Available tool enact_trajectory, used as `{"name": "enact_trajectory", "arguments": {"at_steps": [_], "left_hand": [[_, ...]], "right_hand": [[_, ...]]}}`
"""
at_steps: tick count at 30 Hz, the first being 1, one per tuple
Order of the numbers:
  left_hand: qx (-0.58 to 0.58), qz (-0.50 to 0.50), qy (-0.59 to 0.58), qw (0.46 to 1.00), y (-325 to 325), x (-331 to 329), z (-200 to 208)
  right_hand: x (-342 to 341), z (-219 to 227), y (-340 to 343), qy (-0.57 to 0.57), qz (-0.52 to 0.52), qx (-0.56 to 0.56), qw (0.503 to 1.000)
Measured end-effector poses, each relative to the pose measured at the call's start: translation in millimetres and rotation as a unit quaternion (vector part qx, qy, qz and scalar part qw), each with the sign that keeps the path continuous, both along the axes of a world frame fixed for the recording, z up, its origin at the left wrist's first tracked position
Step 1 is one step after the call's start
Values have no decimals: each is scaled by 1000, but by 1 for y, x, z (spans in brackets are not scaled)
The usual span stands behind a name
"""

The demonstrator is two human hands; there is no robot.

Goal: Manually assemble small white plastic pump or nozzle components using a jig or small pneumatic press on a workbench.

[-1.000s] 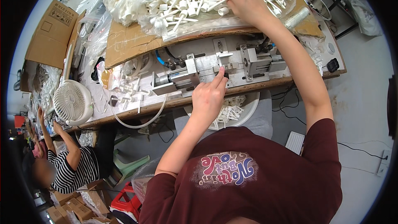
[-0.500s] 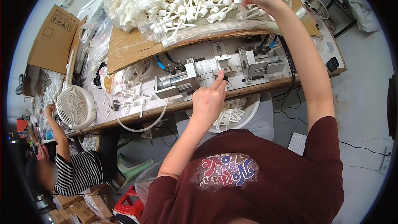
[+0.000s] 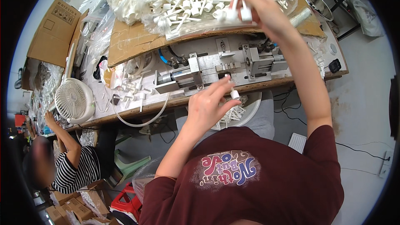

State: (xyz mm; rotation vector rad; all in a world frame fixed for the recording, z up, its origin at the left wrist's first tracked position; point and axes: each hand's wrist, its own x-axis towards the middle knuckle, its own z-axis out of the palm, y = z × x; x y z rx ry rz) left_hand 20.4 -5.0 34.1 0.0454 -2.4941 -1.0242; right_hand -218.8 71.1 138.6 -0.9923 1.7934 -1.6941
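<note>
My left hand [image 3: 207, 105] is just in front of the metal fixture's near edge. A white plastic capped stem [image 3: 235, 94] lies tilted at its fingertips, cap down, with the stem crossing behind or between the fingers; the thumb is spread away from it. My right hand [image 3: 266, 13] is raised at the front of a heap of similar white capped stems [image 3: 196, 6]. Its fingers are closed on white capped stems [image 3: 246, 14], at least two, caps downward. Between my hands sits the metal clamping fixture [image 3: 227, 66], with a cylinder block on each side.
Below the table edge, a white basin [image 3: 254, 110] with several white pieces rests at my lap. A cardboard sheet [image 3: 129, 46] supports the heap in its plastic bag. At left are a white fan [image 3: 75, 101], a clear hose [image 3: 143, 131] and a co-worker in a striped shirt [image 3: 79, 171].
My left hand has drawn back from the fixture toward me, its thumb now spread, with a capped stem showing at its fingertips. My right hand has come slightly nearer and lower with its stems.
</note>
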Motion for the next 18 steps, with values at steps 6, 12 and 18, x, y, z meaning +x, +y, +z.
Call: {"name": "enact_trajectory", "arguments": {"at_steps": [6, 12, 18], "left_hand": [[9, 64, 160, 985, -4, -13, 30], [-9, 61, 123, 991, -2, -3, 26], [-163, 84, 79, 980, -1, -11, -17]], "right_hand": [[72, -54, 31, -116, 98, -5, 988], [84, -62, 44, -148, 56, -18, 987], [83, -73, 64, -192, -35, -62, 979]]}}
